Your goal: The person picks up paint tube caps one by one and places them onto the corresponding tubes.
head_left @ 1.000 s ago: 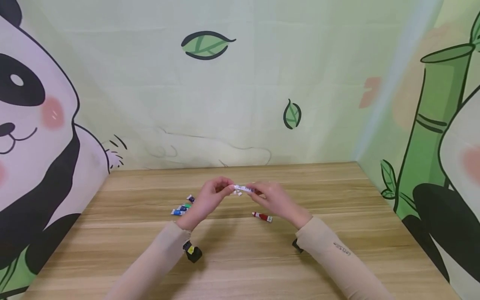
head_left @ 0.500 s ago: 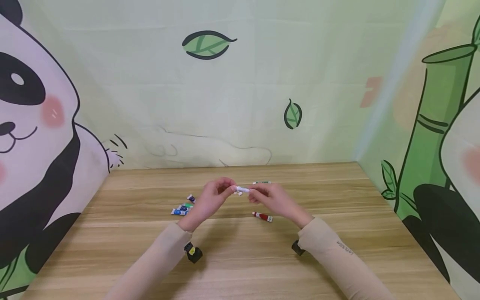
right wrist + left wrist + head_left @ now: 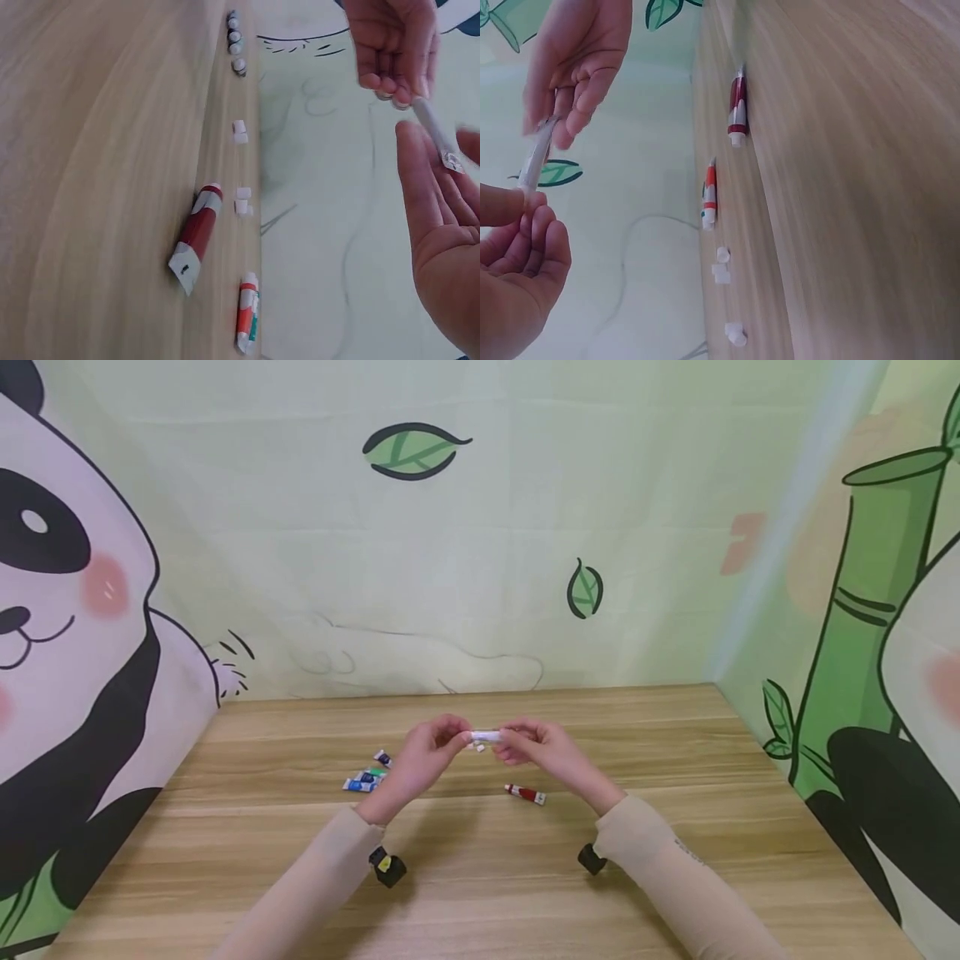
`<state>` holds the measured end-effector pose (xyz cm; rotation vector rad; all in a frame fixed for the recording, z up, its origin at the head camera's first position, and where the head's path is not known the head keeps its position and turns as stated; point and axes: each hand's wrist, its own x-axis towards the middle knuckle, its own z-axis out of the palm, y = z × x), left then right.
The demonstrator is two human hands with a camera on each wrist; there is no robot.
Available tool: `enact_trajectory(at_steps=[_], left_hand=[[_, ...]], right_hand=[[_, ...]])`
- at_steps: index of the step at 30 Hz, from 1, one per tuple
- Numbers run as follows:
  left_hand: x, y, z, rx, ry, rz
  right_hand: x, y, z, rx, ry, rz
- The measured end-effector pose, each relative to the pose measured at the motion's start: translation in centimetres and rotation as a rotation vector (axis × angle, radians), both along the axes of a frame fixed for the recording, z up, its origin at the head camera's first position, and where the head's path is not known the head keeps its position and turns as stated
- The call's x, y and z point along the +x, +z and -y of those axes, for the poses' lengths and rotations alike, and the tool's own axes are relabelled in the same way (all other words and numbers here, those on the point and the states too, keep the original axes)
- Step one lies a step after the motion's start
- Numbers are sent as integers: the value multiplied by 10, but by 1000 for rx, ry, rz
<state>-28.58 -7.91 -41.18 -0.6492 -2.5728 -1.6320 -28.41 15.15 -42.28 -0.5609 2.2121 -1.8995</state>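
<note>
A small white paint tube (image 3: 487,736) is held level above the table between both hands. My left hand (image 3: 433,756) pinches its left end between thumb and fingertips, hiding that tip. At the other end, my right hand (image 3: 551,756) has its thumb and fingers around the flat, crimped part. The right wrist view shows the tube (image 3: 435,131) slanting from the left fingertips down toward the right fingers. Small white caps (image 3: 480,747) lie on the table just beyond the hands. A dark red paint tube (image 3: 525,793) lies below the right hand.
Several blue and green paint tubes (image 3: 363,781) lie together beside the left forearm. An orange tube (image 3: 710,191) and a green one (image 3: 255,315) lie near the back, hidden by the right hand in the head view. A printed cloth wall (image 3: 480,527) stands behind the table.
The right hand has shifted its fingers on the tube's end, and the tube has turned from its printed side to a plainer white one. The left hand keeps its pinch nearly still.
</note>
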Motion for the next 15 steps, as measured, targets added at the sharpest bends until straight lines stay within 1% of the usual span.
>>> enact_trajectory(at_steps=[2, 6, 8, 10, 11, 15], left_hand=[[-1, 0, 1, 29, -1, 38], [-5, 2, 3, 94, -15, 113], [-5, 2, 4, 110, -21, 139], [-5, 4, 3, 115, -22, 166], [-3, 6, 3, 113, -23, 178], [-2, 5, 2, 126, -24, 199]], right_hand=[[2, 1, 0, 57, -20, -78], [4, 4, -2, 198, -64, -275], [4, 5, -2, 230, -65, -352], [4, 5, -3, 261, -71, -407], [4, 4, -3, 267, -72, -426], [3, 1, -4, 291, -71, -497]])
